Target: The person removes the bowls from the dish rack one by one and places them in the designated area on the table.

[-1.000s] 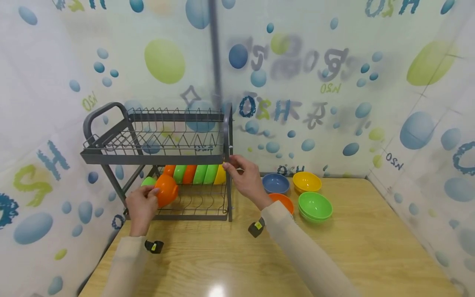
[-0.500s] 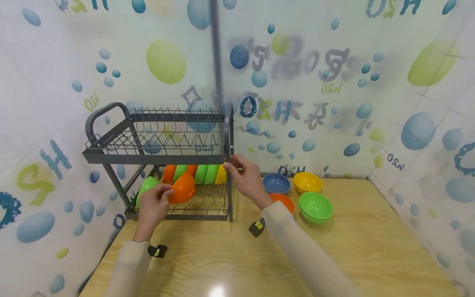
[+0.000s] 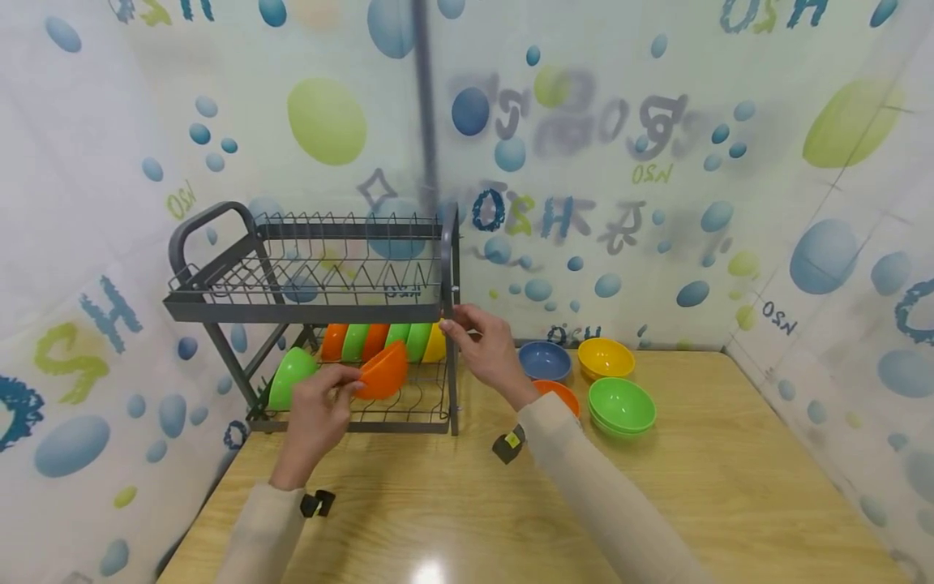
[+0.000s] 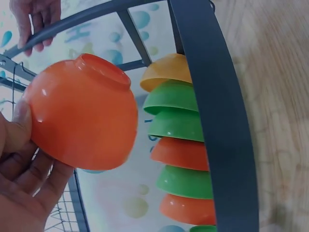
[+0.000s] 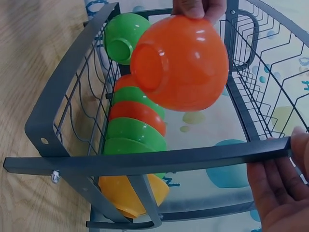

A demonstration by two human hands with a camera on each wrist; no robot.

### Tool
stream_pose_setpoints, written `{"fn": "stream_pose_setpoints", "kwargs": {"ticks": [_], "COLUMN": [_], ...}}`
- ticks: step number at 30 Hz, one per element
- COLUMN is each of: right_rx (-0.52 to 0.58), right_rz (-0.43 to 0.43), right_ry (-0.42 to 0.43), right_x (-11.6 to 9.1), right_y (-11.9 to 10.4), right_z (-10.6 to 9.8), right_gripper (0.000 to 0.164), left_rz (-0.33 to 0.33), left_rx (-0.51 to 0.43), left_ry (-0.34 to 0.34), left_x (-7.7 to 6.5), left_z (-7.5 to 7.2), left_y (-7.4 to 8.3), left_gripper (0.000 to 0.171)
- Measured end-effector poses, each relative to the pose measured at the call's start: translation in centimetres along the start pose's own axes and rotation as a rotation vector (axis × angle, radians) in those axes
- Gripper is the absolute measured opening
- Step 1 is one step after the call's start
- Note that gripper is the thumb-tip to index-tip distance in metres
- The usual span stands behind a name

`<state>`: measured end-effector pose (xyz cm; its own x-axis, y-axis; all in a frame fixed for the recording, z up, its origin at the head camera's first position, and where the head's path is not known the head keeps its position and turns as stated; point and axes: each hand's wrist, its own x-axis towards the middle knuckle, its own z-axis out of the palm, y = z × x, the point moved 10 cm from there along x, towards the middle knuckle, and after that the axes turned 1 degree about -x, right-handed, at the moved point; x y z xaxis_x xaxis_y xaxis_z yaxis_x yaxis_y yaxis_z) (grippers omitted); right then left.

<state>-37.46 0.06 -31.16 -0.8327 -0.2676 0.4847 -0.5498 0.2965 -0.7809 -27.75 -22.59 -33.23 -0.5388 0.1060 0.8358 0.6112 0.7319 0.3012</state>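
My left hand (image 3: 319, 410) pinches an orange bowl (image 3: 387, 373) by its rim, thumb on one side and fingers on the other. The bowl is tilted on its side at the front of the lower tier of a dark dish rack (image 3: 306, 312); in the left wrist view its foot ring points away from the palm. My right hand (image 3: 489, 353) grips the rack's right-hand frame, fingers around the bar in the right wrist view. Left of the held bowl, a green bowl (image 3: 292, 377) leans on the lower tier. Behind it stands a row of orange, green and yellow bowls (image 5: 137, 118).
The rack's upper wire tier (image 3: 328, 272) overhangs the lower one. Right of the rack, on the wooden table (image 3: 700, 454), sit a blue bowl (image 3: 545, 361), a yellow bowl (image 3: 606, 358), stacked green bowls (image 3: 622, 405) and an orange bowl (image 3: 559, 396) partly behind the right arm.
My left hand has carried the orange bowl rightward along the lower tier and tilted it. The green bowl at the left has come into fuller view. My right hand stays on the rack.
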Motion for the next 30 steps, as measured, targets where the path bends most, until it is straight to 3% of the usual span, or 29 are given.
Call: {"fn": "stream_pose_setpoints", "kwargs": {"ticks": [4, 14, 22, 25, 30], "right_rx": [0.007, 0.019, -0.1, -0.182, -0.256], "right_rz": [0.042, 0.027, -0.059, -0.123, -0.249], "right_ry": [-0.041, -0.136, -0.248, -0.292, -0.356], "right_x": [0.1, -1.1, -4.0, -5.3, -7.6], "right_y": [0.3, 0.3, -1.0, -1.8, -3.2], "right_z": [0.0, -0.2, -1.1, -1.5, -2.0], "right_gripper": [0.029, 0.045, 0.056, 0.056, 0.058], "left_rz": [0.085, 0.18, 0.229, 0.27, 0.281], "left_rx": [-0.022, -0.162, -0.219, -0.237, -0.255], "left_ry": [0.004, -0.04, -0.091, -0.09, -0.137], "left_x": [0.2, 0.0, -0.1, -0.2, -0.3], "left_z": [-0.4, -0.1, 0.5, 0.8, 1.9], "left_y": [1.7, 4.9, 7.0, 8.0, 9.0], "left_gripper": [0.017, 0.026, 0.024, 0.025, 0.025]}}
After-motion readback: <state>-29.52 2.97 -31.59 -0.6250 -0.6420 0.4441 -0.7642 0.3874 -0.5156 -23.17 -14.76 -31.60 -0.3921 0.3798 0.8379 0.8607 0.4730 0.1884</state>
